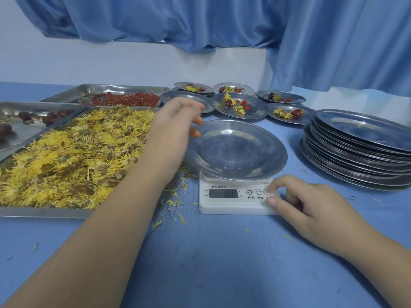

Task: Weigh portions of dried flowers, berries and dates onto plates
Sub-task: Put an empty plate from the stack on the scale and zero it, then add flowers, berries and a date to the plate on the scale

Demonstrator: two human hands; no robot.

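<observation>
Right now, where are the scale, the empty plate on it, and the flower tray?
scale (226, 206): head view, white front panel below the display.
empty plate (235, 150): head view, bare centre of its bowl.
flower tray (44, 212): head view, near metal rim.

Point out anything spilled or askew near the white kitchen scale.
Loose yellow petals lie scattered on the blue tabletop between the steel tray of dried yellow flowers and the white digital scale, fallen outside the tray. A few strays lie farther off. Nothing else stands out.
</observation>
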